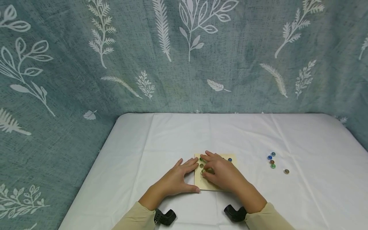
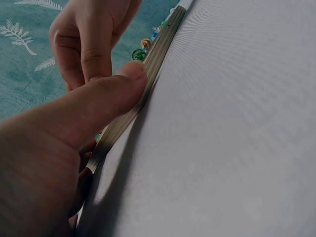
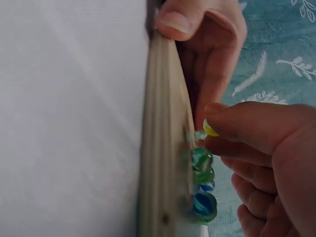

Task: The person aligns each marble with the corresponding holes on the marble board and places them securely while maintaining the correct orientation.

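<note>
Head view is showing a small pale wooden board [image 1: 214,187] lying flat on the white-covered bench [image 1: 172,134], with both hands working at it. Left hand [image 1: 176,180] is resting flat just beside the board's left edge, fingers straight and together, thumb pressing against the near edge; left wrist view is confirming the thumb [image 2: 106,96] bearing on the thin side of the board [image 2: 148,74], steadying rather than gripping. Right hand [image 1: 221,172] is lying over the board, fingers curled; right wrist view is showing thumb and forefinger pinching one glass marble [image 3: 210,129] with a yellow streak, just above the board's face [image 3: 165,163]. Several more marbles [image 3: 202,190], green and blue, are sitting in a row on the board, apparently in shallow recesses. Further loose marbles [image 1: 272,161] are lying in a small cluster on the cloth, well to the right of the board, with one [image 1: 286,171] a little apart from it. Judgement on handling: the marbles look hard, smooth and light, so likely slippery and prone to rolling on release; a fingertip pinch across the widest part seems the secure hold, as is being done. The board looks thin, stiff and light, so it would probably slide on the cloth unless braced at an edge. Behind the bench, a teal leaf-print cloth [image 1: 86,64] is hanging.
</note>
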### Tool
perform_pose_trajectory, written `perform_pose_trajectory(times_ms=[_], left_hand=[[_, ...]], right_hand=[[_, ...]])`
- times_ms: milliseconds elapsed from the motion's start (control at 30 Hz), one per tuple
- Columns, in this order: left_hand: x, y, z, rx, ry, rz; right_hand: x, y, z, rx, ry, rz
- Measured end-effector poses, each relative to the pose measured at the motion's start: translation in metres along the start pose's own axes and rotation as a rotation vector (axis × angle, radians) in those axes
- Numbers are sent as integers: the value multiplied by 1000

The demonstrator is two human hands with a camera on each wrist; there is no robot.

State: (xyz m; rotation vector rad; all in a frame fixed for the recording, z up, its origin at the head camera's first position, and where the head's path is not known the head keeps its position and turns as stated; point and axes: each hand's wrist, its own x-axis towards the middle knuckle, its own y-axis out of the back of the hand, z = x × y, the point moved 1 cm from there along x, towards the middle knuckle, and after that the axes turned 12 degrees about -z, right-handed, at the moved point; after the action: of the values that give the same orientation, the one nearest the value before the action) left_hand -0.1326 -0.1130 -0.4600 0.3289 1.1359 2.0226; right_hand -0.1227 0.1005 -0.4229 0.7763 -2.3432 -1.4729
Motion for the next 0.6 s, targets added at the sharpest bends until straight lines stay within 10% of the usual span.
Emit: perform_pose_trajectory(times_ms=[600], left_hand=[[0, -1, -2, -8, -3, 5]], right_hand=[[4, -6, -6, -79, 25, 19]])
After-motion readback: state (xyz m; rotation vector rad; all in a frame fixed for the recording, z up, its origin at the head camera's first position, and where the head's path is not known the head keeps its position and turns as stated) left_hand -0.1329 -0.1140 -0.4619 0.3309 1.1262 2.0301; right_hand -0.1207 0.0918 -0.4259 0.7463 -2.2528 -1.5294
